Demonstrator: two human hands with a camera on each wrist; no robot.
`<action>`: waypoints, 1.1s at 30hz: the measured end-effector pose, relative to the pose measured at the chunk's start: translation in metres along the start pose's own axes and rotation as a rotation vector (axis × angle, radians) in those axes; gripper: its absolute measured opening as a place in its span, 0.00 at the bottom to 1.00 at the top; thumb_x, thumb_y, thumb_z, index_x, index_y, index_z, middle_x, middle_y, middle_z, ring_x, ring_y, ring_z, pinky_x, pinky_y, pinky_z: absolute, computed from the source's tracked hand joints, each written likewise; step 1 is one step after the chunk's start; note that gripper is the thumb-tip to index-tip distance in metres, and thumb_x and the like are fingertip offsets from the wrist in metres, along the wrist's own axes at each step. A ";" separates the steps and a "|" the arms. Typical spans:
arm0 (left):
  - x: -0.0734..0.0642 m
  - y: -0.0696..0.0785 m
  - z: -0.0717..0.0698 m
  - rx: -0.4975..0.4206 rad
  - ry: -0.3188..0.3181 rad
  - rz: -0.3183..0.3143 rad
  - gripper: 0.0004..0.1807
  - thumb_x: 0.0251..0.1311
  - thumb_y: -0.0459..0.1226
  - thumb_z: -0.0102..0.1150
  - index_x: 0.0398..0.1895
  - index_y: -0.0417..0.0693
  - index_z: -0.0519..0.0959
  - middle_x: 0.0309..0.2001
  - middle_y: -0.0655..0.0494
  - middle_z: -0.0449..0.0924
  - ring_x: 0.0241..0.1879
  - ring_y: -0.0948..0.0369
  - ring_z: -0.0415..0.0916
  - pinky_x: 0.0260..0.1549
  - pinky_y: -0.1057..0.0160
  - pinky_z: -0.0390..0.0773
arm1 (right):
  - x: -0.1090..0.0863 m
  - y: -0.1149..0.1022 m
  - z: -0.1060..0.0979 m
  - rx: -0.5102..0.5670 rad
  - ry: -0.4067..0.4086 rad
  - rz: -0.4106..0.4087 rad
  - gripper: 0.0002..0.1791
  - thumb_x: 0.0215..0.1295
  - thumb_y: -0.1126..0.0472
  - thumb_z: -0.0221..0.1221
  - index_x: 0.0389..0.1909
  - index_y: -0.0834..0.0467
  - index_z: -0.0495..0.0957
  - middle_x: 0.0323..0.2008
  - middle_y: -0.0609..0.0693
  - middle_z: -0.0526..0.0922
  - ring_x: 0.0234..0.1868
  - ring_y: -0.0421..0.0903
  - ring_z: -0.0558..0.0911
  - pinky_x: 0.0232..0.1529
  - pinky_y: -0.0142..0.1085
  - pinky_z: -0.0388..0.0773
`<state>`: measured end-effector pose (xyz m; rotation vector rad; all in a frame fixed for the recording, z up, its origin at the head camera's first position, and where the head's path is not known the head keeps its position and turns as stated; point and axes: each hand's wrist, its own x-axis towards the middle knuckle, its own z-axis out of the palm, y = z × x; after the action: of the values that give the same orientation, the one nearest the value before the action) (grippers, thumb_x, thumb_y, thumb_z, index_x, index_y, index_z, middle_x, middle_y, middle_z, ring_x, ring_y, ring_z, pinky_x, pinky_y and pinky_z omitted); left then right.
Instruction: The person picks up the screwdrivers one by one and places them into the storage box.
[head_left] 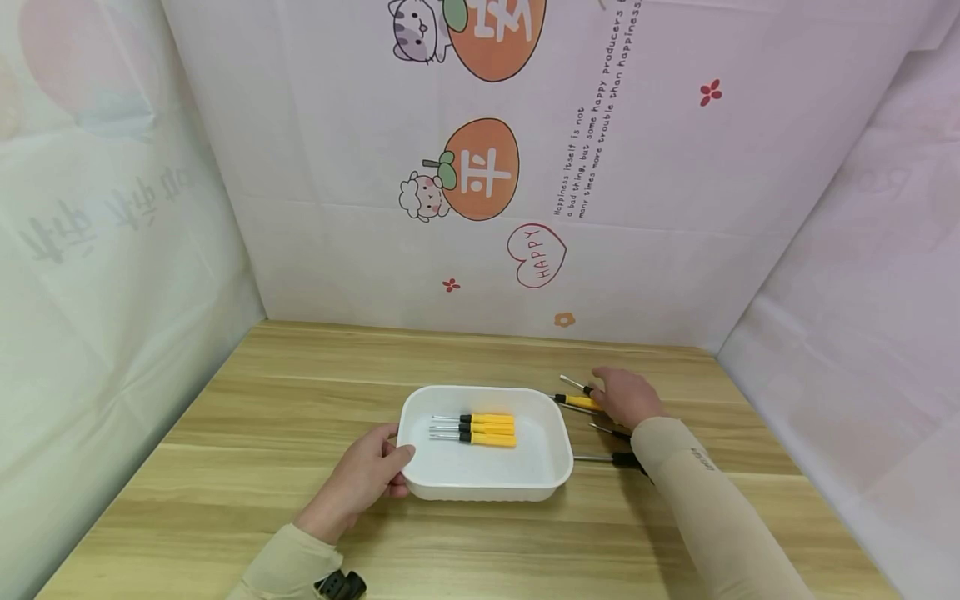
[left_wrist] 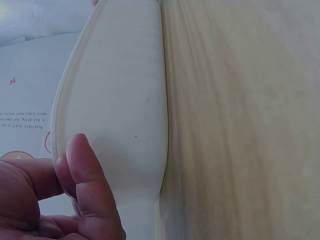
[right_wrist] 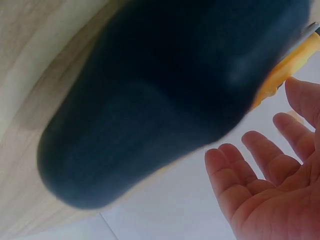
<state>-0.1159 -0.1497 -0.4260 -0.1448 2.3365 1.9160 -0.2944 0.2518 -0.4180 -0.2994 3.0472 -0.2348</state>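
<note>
A white plastic tray (head_left: pixel 487 492) stands on the table, and several small yellow-and-black screwdrivers (head_left: pixel 491 438) lie side by side in it. My left hand (head_left: pixel 364 472) grips the tray's left end, thumb over the rim and fingers against the outer wall. At the right, my right hand (head_left: pixel 628 398) reaches over loose screwdrivers, its fingers spread and loosely bent. Nearest its fingertips is a yellow-handled screwdriver (head_left: pixel 581 402). In the right wrist view those fingers (right_wrist: pixel 267 155) hold nothing, and a large dark handle (right_wrist: pixel 150 110) blurs across the foreground.
More screwdrivers lie right of the tray: one with a bare shaft tip (head_left: pixel 570 381) behind, a small dark one (head_left: pixel 607 431), and a big black-handled one (head_left: pixel 624 459) partly under the right forearm. A printed white cloth (head_left: pixel 360 250) walls off the wooden table (head_left: pixel 300 400).
</note>
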 end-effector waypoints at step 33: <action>-0.001 0.000 0.000 -0.003 0.001 0.009 0.27 0.73 0.33 0.56 0.71 0.32 0.69 0.36 0.44 0.75 0.29 0.57 0.77 0.26 0.64 0.86 | -0.004 0.002 0.002 -0.011 -0.018 -0.027 0.23 0.77 0.59 0.55 0.68 0.64 0.76 0.64 0.66 0.79 0.65 0.68 0.77 0.64 0.63 0.75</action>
<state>-0.1153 -0.1498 -0.4257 -0.1360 2.3394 1.9235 -0.2905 0.2546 -0.4204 -0.3420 3.0293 -0.2158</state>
